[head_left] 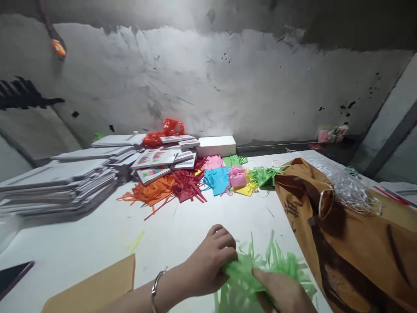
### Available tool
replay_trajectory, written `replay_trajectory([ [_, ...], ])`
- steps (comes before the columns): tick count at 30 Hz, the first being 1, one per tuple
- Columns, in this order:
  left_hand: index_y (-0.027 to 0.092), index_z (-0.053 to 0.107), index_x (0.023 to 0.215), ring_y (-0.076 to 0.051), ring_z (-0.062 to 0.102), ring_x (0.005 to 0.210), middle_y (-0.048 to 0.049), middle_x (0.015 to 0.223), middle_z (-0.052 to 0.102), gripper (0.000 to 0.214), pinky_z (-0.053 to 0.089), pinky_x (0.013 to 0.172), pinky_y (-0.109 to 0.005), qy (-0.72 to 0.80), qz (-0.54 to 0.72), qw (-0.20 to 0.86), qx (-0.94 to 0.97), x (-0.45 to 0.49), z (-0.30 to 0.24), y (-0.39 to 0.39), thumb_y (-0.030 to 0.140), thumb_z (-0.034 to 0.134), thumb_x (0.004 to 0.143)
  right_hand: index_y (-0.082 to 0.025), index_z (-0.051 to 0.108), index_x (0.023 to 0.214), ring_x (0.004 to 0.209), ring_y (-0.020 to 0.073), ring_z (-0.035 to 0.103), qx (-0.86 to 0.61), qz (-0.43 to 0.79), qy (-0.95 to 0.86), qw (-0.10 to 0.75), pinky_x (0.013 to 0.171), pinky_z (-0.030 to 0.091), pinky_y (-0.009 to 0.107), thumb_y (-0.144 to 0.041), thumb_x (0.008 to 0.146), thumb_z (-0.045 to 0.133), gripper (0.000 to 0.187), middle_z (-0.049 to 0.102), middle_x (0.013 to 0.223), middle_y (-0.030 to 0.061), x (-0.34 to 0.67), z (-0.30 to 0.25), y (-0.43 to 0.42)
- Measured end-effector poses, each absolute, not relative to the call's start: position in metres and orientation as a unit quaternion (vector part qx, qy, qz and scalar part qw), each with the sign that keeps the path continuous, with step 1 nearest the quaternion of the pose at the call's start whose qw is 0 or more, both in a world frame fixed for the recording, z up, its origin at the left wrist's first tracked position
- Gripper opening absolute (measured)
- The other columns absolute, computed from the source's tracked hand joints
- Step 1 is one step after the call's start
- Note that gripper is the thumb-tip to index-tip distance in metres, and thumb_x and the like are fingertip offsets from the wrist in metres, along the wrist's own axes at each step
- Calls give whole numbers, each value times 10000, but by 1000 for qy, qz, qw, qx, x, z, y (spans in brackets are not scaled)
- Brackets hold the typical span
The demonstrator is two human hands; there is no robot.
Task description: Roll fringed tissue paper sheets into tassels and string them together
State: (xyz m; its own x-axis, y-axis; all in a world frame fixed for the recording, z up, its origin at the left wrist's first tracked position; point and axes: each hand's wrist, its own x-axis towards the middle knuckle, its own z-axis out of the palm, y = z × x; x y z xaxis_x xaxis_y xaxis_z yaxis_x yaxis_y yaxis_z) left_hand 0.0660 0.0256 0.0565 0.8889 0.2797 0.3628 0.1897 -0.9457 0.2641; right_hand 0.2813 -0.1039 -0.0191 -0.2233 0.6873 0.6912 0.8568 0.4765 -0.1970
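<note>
Near the table's front edge, my left hand [213, 263] has its fingers wrapped round the left end of a bunch of light green fringed fabric [243, 274]. A silver bracelet [155, 284] circles that wrist. My right hand [285, 291] grips the same fabric from the right, its thumb lying on top and its other fingers mostly hidden. Loose green strips [276, 256] fan out behind and beside both hands. Part of the green material lies beneath them, at the bottom of the view.
Fringed orange pieces [153, 189], dark red pieces [187, 184] and blue pieces [216, 180] lie farther back. White stacks [74, 174] stand at left, near printed boxes [154, 158]. A cardboard piece [94, 287] lies front left. Brown cloth [345, 243] covers the right edge.
</note>
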Motion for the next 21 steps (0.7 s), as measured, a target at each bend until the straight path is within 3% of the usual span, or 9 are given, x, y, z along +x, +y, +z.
replay_trajectory([
  [2, 243, 547, 905, -201, 638, 868, -20, 941, 703, 302, 409, 992, -406, 159, 194, 99, 963, 52, 45, 26, 84, 600, 653, -240, 711, 1047, 735, 152, 700, -492, -57, -767, 407, 691, 550, 218, -9, 801, 415, 449, 743, 824, 5, 274, -1, -98],
  [4, 240, 536, 916, -190, 649, 794, 5, 852, 698, 353, 419, 986, -399, 204, 172, 74, 961, 42, 35, 29, 67, 588, 613, -220, 732, 992, 781, 169, 690, -500, -98, -752, 418, 719, 549, 249, 43, 771, 385, 488, 729, 833, 30, 272, 24, -93],
  [8, 229, 580, 983, -212, 664, 836, -27, 890, 711, 323, 400, 1001, -450, 272, 204, 28, 940, 13, 42, 37, 57, 544, 711, -123, 708, 1156, 865, 229, 685, -452, -286, -761, 368, 806, 524, 350, 23, 897, 480, 375, 722, 917, 111, 274, 65, -105],
  [10, 226, 603, 1011, -232, 661, 924, -62, 969, 715, 277, 350, 1061, -504, 302, 260, -8, 917, -15, 58, 39, 68, 491, 813, -141, 653, 1300, 904, 239, 693, -429, -315, -775, 340, 870, 502, 383, -26, 935, 509, 409, 735, 972, 112, 266, 65, -118],
  [13, 242, 640, 1040, -255, 655, 988, -80, 1017, 721, 270, 339, 1096, -537, 341, 337, -104, 871, -73, 74, 35, 95, 478, 881, -190, 644, 1322, 838, 213, 690, -427, -315, -771, 352, 941, 462, 399, -58, 974, 421, 435, 746, 897, 70, 237, 30, -133],
  [15, 246, 644, 1167, -292, 646, 1087, -107, 1147, 715, 384, 362, 1094, -565, 384, 288, -136, 867, -113, 67, 24, 84, 507, 846, -177, 685, 1236, 816, 202, 675, -446, -283, -780, 336, 967, 436, 404, -36, 958, 411, 416, 738, 870, 61, 212, -8, -136],
  [18, 252, 583, 1351, -355, 566, 1285, -154, 1400, 611, 633, 398, 1083, -608, 448, 189, -112, 867, -147, 35, -11, 47, 506, 757, -180, 722, 1138, 873, 207, 671, -496, -215, -791, 286, 1016, 412, 394, -38, 905, 482, 364, 745, 919, 61, 180, -59, -136],
  [21, 294, 521, 1417, -289, 499, 1384, -117, 1484, 562, 671, 381, 1155, -540, 388, 200, -19, 899, -129, -2, -62, 36, 467, 800, -192, 732, 1093, 1001, 229, 674, -500, -194, -794, 286, 1095, 371, 407, -56, 881, 507, 337, 759, 1037, 83, 163, -89, -136],
])
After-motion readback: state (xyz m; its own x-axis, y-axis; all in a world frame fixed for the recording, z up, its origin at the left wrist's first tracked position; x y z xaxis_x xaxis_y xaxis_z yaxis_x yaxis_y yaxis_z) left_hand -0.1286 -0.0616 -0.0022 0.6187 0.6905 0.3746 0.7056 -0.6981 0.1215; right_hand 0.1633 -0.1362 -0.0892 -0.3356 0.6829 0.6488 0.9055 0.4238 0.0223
